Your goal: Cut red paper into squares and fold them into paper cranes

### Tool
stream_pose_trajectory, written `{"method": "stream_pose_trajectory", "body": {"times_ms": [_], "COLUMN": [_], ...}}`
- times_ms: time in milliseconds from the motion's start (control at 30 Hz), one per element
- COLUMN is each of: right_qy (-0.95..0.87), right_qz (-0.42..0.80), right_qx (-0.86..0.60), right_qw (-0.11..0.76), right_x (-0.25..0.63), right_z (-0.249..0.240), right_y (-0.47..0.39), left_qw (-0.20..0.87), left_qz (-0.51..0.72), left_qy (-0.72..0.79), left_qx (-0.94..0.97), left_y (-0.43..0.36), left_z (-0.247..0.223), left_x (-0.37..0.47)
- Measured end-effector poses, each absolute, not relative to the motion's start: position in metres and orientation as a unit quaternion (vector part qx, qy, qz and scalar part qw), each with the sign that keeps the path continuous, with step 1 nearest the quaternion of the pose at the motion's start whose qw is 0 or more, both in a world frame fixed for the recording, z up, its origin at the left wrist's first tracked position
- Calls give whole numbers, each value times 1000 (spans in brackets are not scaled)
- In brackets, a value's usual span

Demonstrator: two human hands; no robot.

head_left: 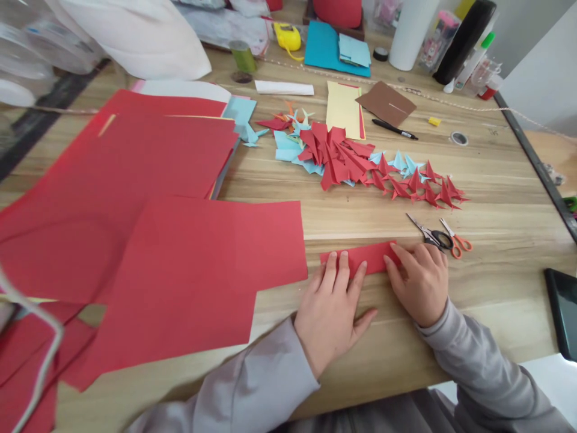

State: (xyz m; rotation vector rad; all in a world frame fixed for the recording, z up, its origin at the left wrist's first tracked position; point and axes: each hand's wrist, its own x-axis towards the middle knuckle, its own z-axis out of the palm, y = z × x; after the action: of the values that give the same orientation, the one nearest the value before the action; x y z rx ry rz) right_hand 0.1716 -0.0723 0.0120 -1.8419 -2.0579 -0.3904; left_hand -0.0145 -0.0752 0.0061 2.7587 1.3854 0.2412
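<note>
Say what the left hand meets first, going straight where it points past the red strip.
Past the red strip, the left hand would likely meet the folded red papers; depth is unclear.

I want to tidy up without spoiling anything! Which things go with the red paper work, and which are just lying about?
Seem to belong:
- red strip, touched by the left hand and right hand
- red sheets
- red folded shapes
- black scissors, perhaps

Probably just lying about:
- tape measure
- pen
</note>
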Motion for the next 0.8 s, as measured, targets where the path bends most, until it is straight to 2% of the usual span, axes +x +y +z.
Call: {"method": "stream_pose_trajectory", "body": {"times_ms": [133, 267, 800], "right_qy": [-776, -826, -839], "right_qz": [-136, -95, -90], "right_qx": [-579, -528, -518], "right_qw": [211, 172, 139], "right_x": [161, 152, 155], "right_z": [18, 12, 3], "right_y": [-83, -86, -87], "left_qw": [26, 23, 24], "left_qz": [82, 85, 81], "left_qy": [444, 442, 446], "left_qx": [892, 893, 891], "left_y": [-75, -74, -75], "left_z": [5, 5, 6], "left_x": [-15, -15, -15]}}
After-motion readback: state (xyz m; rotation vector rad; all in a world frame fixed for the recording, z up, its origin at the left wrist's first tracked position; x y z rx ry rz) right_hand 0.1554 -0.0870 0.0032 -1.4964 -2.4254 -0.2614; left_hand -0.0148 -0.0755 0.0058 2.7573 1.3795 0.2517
